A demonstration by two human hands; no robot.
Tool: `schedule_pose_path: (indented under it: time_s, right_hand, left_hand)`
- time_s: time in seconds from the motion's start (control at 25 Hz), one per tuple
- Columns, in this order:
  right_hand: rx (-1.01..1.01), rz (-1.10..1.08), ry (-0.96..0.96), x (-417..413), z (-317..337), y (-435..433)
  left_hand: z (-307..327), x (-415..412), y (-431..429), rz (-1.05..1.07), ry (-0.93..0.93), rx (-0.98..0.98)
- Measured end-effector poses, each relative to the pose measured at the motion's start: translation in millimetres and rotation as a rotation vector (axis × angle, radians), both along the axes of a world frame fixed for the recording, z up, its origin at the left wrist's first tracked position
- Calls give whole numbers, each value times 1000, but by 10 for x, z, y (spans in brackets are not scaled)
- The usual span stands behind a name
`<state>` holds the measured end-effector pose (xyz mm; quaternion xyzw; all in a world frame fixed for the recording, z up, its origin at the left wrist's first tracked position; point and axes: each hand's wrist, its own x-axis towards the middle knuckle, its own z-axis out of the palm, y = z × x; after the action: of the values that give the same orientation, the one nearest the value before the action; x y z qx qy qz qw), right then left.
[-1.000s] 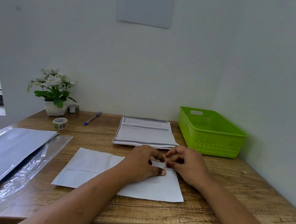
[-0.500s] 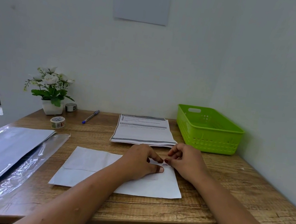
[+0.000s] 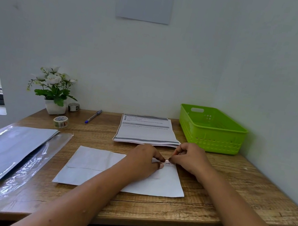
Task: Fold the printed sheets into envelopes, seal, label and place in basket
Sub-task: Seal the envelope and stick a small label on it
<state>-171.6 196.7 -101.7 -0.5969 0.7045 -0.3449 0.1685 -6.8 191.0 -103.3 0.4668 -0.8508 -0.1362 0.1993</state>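
A folded white paper (image 3: 97, 163) lies flat on the near middle of the wooden table (image 3: 230, 184). Both hands meet at its far right edge. The left hand (image 3: 142, 160) and the right hand (image 3: 191, 160) each pinch an end of a small strip of tape (image 3: 168, 163) that lies on the paper. The printed sheets (image 3: 147, 132) sit just behind the hands. The green basket (image 3: 211, 130) stands at the far right. A tape roll (image 3: 60, 122) and a pen (image 3: 93, 116) lie at the far left.
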Motion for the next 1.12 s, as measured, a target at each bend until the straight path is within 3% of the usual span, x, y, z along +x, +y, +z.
schedule_pose_path:
  time_s: [0.52, 0.76, 1.12]
  right_hand:
    - [21, 34, -99, -16, -18, 43]
    - [89, 138, -175, -123, 22, 72]
    - [35, 250, -54, -134, 36, 118]
  left_hand:
    - [-23, 1, -29, -29, -121, -29]
    - [0, -29, -46, -10, -11, 10]
    - [74, -112, -189, 29, 83, 112]
